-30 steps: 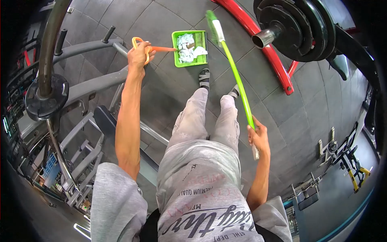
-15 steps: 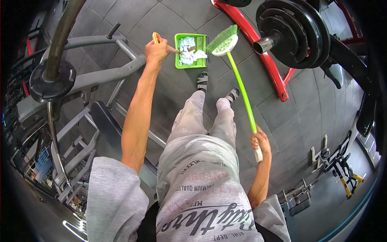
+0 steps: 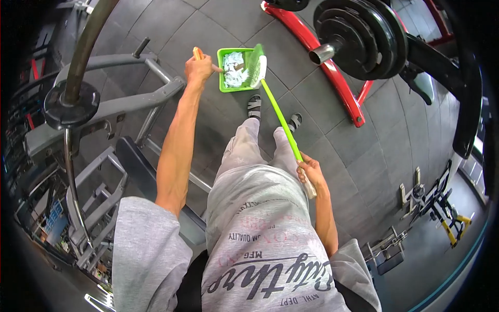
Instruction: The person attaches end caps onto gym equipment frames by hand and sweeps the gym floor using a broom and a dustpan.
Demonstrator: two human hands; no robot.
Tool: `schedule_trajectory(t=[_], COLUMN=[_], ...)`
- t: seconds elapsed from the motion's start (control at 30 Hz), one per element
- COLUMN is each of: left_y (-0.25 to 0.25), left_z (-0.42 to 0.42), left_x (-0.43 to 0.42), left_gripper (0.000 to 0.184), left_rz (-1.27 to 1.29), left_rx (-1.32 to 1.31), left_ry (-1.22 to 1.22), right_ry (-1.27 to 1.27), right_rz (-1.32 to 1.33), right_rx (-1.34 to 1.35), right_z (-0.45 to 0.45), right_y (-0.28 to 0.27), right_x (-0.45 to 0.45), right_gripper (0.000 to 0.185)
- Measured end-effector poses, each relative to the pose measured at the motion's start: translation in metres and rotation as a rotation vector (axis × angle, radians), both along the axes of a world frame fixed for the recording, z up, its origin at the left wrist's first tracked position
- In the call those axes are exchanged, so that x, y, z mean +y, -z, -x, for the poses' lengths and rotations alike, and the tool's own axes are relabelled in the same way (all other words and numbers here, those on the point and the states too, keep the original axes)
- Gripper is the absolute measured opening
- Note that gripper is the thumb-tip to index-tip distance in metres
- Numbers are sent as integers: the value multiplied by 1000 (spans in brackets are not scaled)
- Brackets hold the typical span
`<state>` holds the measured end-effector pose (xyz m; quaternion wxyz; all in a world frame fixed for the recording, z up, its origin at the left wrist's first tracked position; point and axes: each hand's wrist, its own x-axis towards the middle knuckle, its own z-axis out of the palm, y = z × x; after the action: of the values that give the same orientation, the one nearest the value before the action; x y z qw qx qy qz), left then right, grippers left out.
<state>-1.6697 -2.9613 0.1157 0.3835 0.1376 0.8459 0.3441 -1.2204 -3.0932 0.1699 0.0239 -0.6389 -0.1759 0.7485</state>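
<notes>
My left hand (image 3: 198,69) is closed round the orange handle (image 3: 197,52) of the dustpan. The green dustpan (image 3: 221,83) holds crumpled white paper (image 3: 234,76) and a small brown piece. My right hand (image 3: 311,171) grips the lower end of the broom's bright green stick (image 3: 279,113), near its whitish tip. The broom head (image 3: 261,70), white with green bristles, is over the right part of the dustpan and hides some of the paper. Whether the bristles touch the paper I cannot tell.
On the right are a red metal frame (image 3: 332,78) and black weight plates (image 3: 358,39). At the left stand a grey machine frame (image 3: 122,106), a black padded bench (image 3: 136,161) and a bar with a black plate (image 3: 71,104). My sandalled feet (image 3: 254,106) are just below the dustpan.
The broom head has swung away from the dustpan's right side, then back left over it. My right hand has moved left with the stick. The orange handle now stands more upright than one second ago.
</notes>
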Motion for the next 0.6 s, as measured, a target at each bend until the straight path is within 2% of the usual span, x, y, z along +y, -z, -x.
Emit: schedule_trajectory(t=[0.1, 0.23, 0.33, 0.43, 0.53, 0.6], left_y=[20, 6, 3, 8, 5, 7], left_z=[14, 7, 0, -2, -17, -23], left_x=[-7, -7, -4, -3, 1, 4], left_gripper=[16, 12, 9, 8, 10, 15], left_rz=[5, 14, 4, 8, -3, 23], left_rx=[-2, -32, -19, -5, 34, 90], left_ry=[25, 4, 14, 59, 83, 137], right_ry=[-97, 39, 65, 27, -57, 39], right_rz=[-116, -156, -215, -237, -148, -95], right_rx=[-259, -447, -593, -725, -846, -901], right_z=[-14, -63, -100, -125, -149, -111], right_y=[-23, -28, -8, 34, 123, 147], right_x=[-17, -34, -34, -17, 1, 19], right_gripper=[54, 53, 50, 36, 19, 16])
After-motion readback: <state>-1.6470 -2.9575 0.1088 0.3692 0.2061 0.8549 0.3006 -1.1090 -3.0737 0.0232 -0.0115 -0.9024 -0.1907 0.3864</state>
